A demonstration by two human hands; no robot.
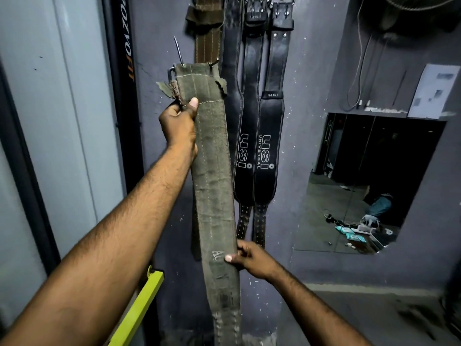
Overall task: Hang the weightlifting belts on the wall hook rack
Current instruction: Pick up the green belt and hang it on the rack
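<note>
I hold a worn olive-green canvas belt upright in front of the grey wall. My left hand grips it near its frayed buckle end, where a metal prong sticks up. My right hand pinches the belt's lower part from the right edge. Behind it on the wall hang a brown belt and black leather belts, two marked USI. Their tops run out of the frame, so the hooks themselves are hidden.
A black machine upright with orange lettering stands left of the belts, beside pale panels. A yellow-green bar slants at the lower left. A wall opening on the right shows a cluttered floor. Cables hang above it.
</note>
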